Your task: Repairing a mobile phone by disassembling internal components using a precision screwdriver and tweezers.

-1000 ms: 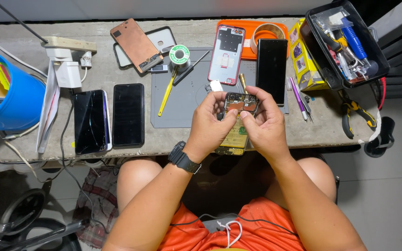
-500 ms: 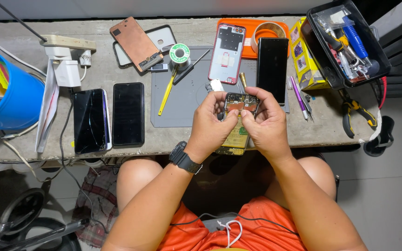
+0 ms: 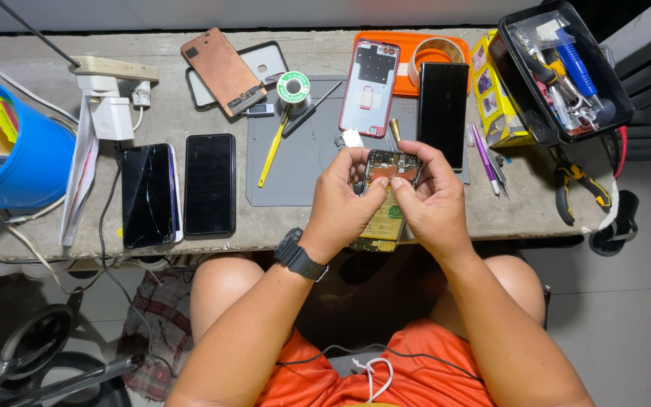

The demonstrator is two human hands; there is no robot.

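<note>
Nothing much has moved since the earlier frames: both my hands stay clasped round the opened phone [image 3: 386, 203], held just over the near edge of the desk [image 3: 190, 234]. Its long axis runs away from me, camera end far, lower end hanging toward my lap. My left hand [image 3: 340, 207] is closed on its left side, thumb reaching across the upper board. My right hand [image 3: 431, 203] grips the right side, thumb and forefinger pinched at the top end; whether they hold a small part I cannot tell, as the fingers cover it. Both hands are equally near. Beyond lies the grey mat [image 3: 303, 162], with a yellow pry tool [image 3: 271, 149] on its left.
</note>
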